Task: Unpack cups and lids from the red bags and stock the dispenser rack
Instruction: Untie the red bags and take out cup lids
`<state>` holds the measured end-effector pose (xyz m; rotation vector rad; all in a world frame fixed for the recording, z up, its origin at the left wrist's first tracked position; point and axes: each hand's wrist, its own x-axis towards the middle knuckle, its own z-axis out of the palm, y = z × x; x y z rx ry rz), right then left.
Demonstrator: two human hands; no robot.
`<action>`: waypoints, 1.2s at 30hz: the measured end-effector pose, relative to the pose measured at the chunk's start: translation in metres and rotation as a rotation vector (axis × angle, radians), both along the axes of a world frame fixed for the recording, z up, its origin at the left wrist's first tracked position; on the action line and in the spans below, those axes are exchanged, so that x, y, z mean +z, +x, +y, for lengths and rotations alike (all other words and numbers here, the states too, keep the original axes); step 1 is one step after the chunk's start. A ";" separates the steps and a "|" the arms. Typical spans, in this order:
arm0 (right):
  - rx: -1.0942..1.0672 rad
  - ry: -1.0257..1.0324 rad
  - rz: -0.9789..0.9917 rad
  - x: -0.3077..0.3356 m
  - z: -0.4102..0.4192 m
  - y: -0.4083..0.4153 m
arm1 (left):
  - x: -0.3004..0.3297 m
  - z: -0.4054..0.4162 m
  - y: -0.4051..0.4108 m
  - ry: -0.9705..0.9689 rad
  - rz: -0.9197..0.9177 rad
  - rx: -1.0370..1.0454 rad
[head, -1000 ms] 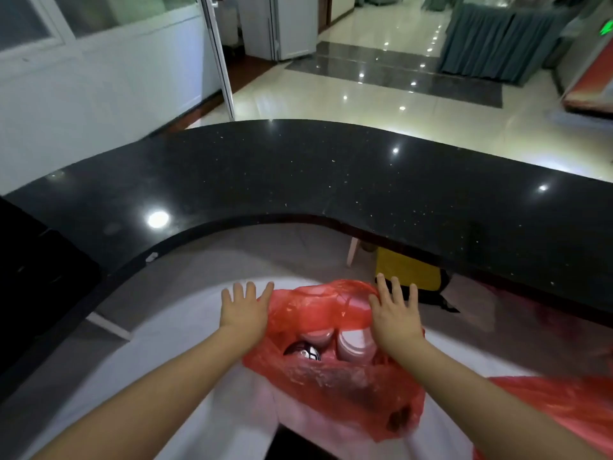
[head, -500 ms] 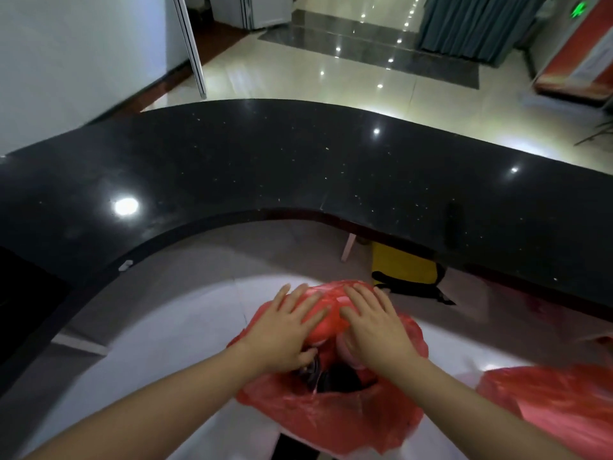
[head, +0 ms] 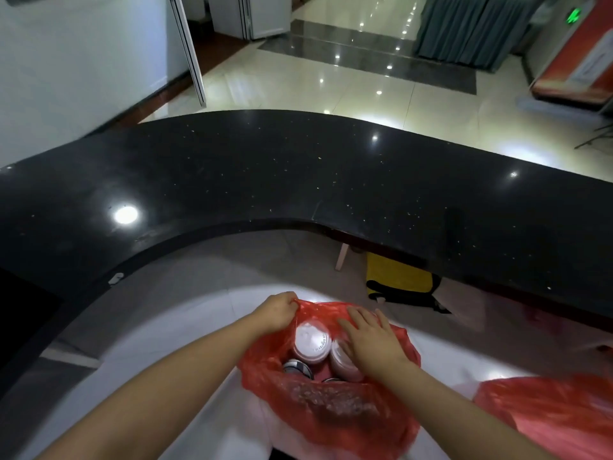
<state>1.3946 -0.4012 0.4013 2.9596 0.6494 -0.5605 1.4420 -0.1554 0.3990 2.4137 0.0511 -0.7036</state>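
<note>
A red plastic bag (head: pixel 326 406) stands open on the white lower desk (head: pixel 185 330) in front of me. Inside it I see a stack of clear lids or cups with a white top (head: pixel 311 338), a second stack (head: pixel 343 363) beside it and a dark-rimmed one (head: pixel 297 366) lower down. My left hand (head: pixel 277 310) pinches the bag's far left rim and holds it apart. With spread fingers, my right hand (head: pixel 371 340) lies over the bag's right side and the second stack. Whether it grips anything is hidden. No dispenser rack is in view.
A curved black counter (head: pixel 298 180) arcs above and beyond the desk. A second red bag (head: pixel 550 416) lies at the right edge. A yellow and black bag (head: pixel 401 283) sits on the floor under the counter.
Both hands were pressed together on the bag's top. My left hand has pulled the rim out to the left, the bag's mouth has opened and the stacks inside now show.
</note>
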 end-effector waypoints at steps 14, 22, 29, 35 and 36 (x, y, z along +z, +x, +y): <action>-0.221 0.098 0.173 -0.035 -0.006 0.025 | -0.049 0.026 -0.024 0.411 -0.311 -0.128; -0.326 0.252 0.205 -0.034 -0.007 0.034 | -0.057 0.033 -0.042 0.197 -0.196 -0.095; -0.051 0.505 -0.278 -0.001 -0.010 0.003 | 0.009 0.017 -0.053 -0.010 -0.795 -0.428; 0.096 0.495 -0.232 0.007 -0.005 -0.020 | 0.017 -0.020 -0.066 0.232 -0.427 -0.788; 0.084 0.464 -0.197 0.007 -0.005 -0.022 | 0.015 -0.024 -0.068 0.286 -0.370 -0.765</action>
